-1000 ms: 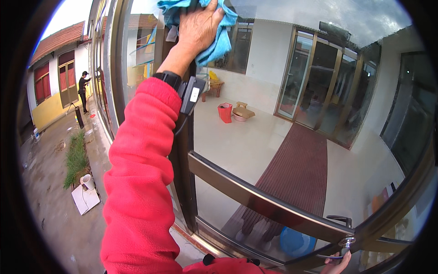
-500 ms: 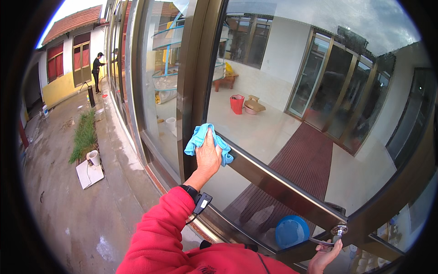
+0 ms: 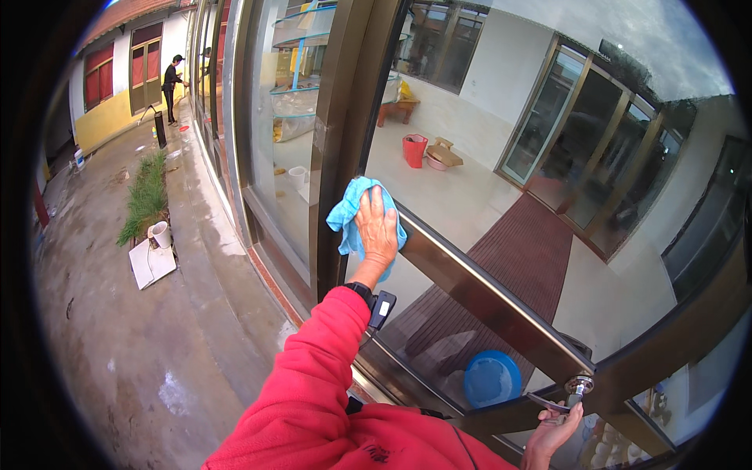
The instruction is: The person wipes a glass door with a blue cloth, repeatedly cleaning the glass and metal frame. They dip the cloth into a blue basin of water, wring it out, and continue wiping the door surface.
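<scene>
My left hand presses a light blue cloth flat against the door frame, at the left end of the brown metal crossbar. Its fingers lie over the cloth, pointing upward, and the bunched edges stick out around them. At the lower right, my right hand is closed around the metal door handle, with the palm turned up. The glass door shows a tiled room behind it.
A blue basin stands low by the door, and a dark red ribbed mat stretches behind the glass. Left of me are a grass strip, a white board and a white pot. Another person stands by the far windows.
The left hand and cloth have shifted a little up and right in the picture, with the fingers now spread more over the cloth. My right hand stays at the handle. The view has tilted slightly.
</scene>
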The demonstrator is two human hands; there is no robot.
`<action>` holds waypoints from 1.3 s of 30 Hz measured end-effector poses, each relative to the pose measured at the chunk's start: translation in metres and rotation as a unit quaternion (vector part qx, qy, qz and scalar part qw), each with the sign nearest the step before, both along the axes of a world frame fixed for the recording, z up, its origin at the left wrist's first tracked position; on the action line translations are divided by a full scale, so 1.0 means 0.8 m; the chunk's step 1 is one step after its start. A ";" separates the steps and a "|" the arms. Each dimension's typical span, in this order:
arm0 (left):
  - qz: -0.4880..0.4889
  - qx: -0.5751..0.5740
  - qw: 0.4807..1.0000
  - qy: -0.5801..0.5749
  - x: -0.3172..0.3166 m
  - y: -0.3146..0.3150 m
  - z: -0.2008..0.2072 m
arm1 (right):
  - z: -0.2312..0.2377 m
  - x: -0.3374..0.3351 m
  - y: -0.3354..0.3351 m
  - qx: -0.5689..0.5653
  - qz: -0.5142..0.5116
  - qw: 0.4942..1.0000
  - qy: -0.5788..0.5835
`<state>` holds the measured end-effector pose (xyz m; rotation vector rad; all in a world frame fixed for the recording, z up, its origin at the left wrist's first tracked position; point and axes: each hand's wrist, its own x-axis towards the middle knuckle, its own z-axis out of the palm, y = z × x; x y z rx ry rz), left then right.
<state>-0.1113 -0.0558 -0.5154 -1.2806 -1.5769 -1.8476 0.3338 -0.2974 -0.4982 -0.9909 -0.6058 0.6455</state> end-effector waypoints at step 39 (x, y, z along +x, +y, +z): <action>-0.333 -0.049 0.872 0.355 0.140 -0.078 0.043 | 0.013 -0.015 0.007 0.005 -0.011 1.000 -0.025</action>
